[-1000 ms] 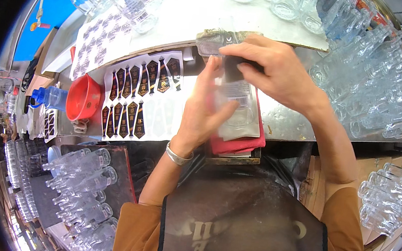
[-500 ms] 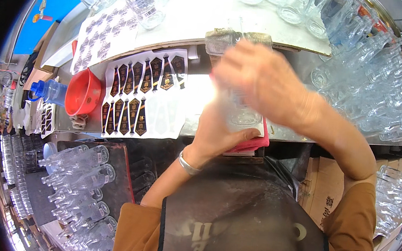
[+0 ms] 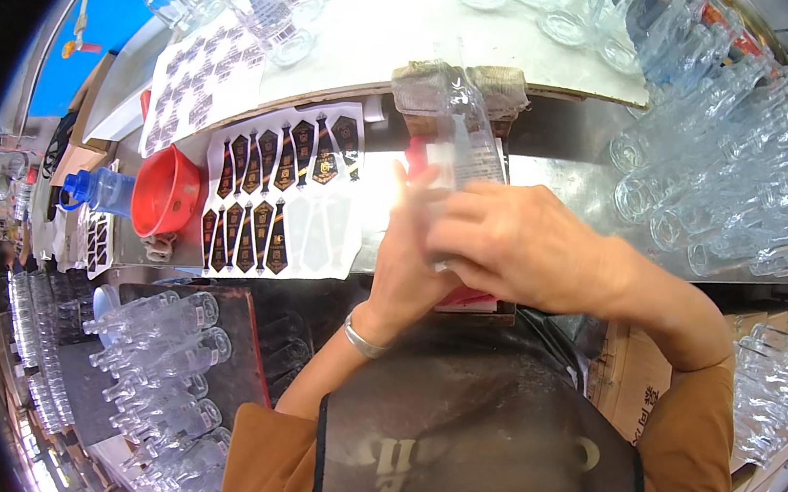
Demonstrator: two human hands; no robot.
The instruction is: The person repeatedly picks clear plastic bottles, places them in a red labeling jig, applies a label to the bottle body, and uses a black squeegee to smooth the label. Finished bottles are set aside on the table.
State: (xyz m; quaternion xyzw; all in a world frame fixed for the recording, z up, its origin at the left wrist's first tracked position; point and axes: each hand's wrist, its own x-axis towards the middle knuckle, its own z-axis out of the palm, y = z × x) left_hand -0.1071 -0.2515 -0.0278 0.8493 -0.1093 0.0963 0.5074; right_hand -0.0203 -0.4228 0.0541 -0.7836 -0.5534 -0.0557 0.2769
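A clear glass bottle (image 3: 475,150) lies with its neck on a cloth-wrapped rest (image 3: 416,92), its base end toward me. My left hand (image 3: 408,267) is closed around the bottle's lower end from the left; its fingertips are blurred. My right hand (image 3: 527,248) is curled, with its fingers bent against the same end from the right. Between them, the hands hide the bottle's base. To the left lies a white sheet (image 3: 346,216) of black tie-shaped stickers (image 3: 265,161), with several blank places at its lower right.
A red bowl (image 3: 168,191) and a blue-capped plastic bottle (image 3: 106,190) stand left of the sticker sheet. Clear glass bottles (image 3: 746,181) are stacked at right, and more (image 3: 165,346) lie on a board at lower left. A white raised shelf (image 3: 392,24) runs along the back.
My right hand has come down and nearer to me, from over the bottle to its lower end. More of the bottle's neck and body now shows. My left hand stays close to its place.
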